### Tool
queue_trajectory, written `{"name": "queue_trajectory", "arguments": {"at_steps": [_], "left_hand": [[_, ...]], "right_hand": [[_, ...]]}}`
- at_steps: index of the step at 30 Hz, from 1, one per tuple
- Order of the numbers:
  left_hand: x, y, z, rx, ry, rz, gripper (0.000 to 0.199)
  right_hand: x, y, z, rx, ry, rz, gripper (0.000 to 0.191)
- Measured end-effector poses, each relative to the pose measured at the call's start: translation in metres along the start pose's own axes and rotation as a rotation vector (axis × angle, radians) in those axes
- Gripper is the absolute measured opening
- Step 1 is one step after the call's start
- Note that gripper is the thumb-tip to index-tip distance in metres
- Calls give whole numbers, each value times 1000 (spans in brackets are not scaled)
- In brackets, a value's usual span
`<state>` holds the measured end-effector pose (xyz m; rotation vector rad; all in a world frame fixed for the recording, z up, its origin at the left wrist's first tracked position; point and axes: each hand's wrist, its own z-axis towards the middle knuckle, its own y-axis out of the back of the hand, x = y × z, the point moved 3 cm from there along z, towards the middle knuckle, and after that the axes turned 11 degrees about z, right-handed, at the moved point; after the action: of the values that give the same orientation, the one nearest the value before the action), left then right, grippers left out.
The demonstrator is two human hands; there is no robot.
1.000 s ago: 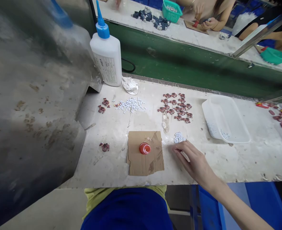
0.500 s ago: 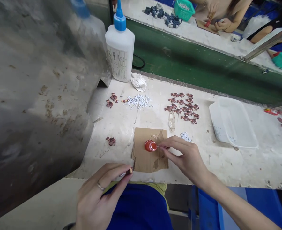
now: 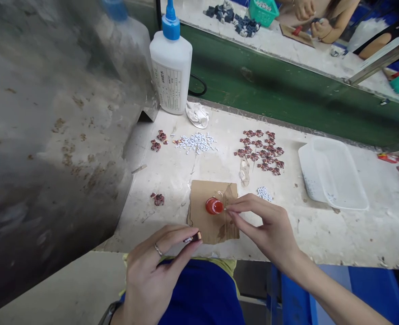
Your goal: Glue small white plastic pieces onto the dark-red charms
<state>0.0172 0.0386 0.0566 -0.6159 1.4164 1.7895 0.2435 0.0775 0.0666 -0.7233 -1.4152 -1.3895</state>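
Observation:
My left hand (image 3: 155,266) is closed, pinching a small dark brown figure piece (image 3: 195,236) with a tan end and a white part between thumb and forefinger, at the near edge of the cardboard. On the brown cardboard square (image 3: 202,230) lies a small red cup or cap (image 3: 214,206), its glossy red opening tipped to the right. Beside that opening, my right hand (image 3: 270,221) pinches a tiny pale piece (image 3: 224,208) at its fingertips; its exact kind is too small to tell. A small heap of pale blue-white bits (image 3: 263,193) lies just beyond this hand.
Rows of brown figures (image 3: 262,151) and a larger pale pile (image 3: 199,142) lie farther back. A white glue bottle (image 3: 171,72) stands behind. Right is a clear plastic tray (image 3: 338,176); left, a metal housing (image 3: 67,126). Another person's hands (image 3: 316,27) work across the green partition (image 3: 253,81).
My left hand has moved right and slightly up with the brown piece, over the cardboard's near edge. The right hand stays beside the red cup. The other person's hands have shifted.

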Motion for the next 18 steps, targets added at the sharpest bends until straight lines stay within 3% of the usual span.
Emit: {"name": "queue_trajectory", "arguments": {"at_steps": [4,8,15,18], "left_hand": [[-7,-4,2,6,24,-23,23],[-11,-8,5,38,38,-83,16],[-11,-7,4,67,40,-118,20],[-10,-7,2,45,29,-109,20]], "right_hand": [[16,-11,-6,-28,-124,260,17],[26,-23,-10,19,-149,395,15],[29,-26,-7,28,-122,391,17],[31,-26,-9,64,-38,300,18]]}}
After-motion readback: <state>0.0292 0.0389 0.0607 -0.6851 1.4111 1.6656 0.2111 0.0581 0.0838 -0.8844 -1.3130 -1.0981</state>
